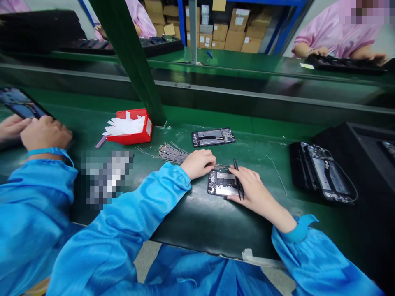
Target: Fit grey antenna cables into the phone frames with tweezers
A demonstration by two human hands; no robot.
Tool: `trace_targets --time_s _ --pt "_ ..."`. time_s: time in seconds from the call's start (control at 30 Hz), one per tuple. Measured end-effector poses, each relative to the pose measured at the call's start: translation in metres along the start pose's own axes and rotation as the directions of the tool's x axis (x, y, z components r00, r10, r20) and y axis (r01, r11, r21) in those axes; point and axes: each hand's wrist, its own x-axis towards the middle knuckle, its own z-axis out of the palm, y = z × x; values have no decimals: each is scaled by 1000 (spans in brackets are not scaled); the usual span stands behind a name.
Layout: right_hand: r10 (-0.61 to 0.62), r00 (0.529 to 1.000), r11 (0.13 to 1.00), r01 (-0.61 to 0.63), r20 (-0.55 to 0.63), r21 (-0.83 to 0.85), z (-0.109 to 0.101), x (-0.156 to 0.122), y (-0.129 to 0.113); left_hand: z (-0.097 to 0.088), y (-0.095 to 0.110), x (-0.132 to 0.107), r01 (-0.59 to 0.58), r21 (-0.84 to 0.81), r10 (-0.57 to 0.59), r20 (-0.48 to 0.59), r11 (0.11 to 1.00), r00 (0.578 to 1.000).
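An opened phone body [222, 183] lies flat on the green bench in front of me. My left hand [198, 163] rests curled at its upper left corner, fingers touching its top edge beside a bundle of thin grey wires [170, 152]. On the phone's right side sits my right hand [250, 186], which holds black tweezers [237, 181] pointing up and away from me.
A second opened phone [212, 137] lies further back. A red bin [132, 127] with white strips stands at the left near a green post [132, 57]. Stacked phone bodies [324, 171] sit at right beside a black tray [367, 144]. A co-worker's hands [37, 131] are at left.
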Motion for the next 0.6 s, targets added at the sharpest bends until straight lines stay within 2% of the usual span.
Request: trace_targets --time_s 0.13,0.23,0.43,0.6 --pt "-14 999 990 20 -46 140 -6 3 -4 -2 1 -2 13 -95 -17 -35 995 999" --pt "15 994 982 6 -111 190 -7 8 -6 -4 4 -3 11 -90 -17 -68 996 998" --pt "79 988 995 -70 -130 70 4 23 4 -3 1 3 58 19 -56 -75 998 996" --pt "129 978 989 -115 -163 93 8 28 13 -4 -6 3 93 74 -87 -75 993 993"
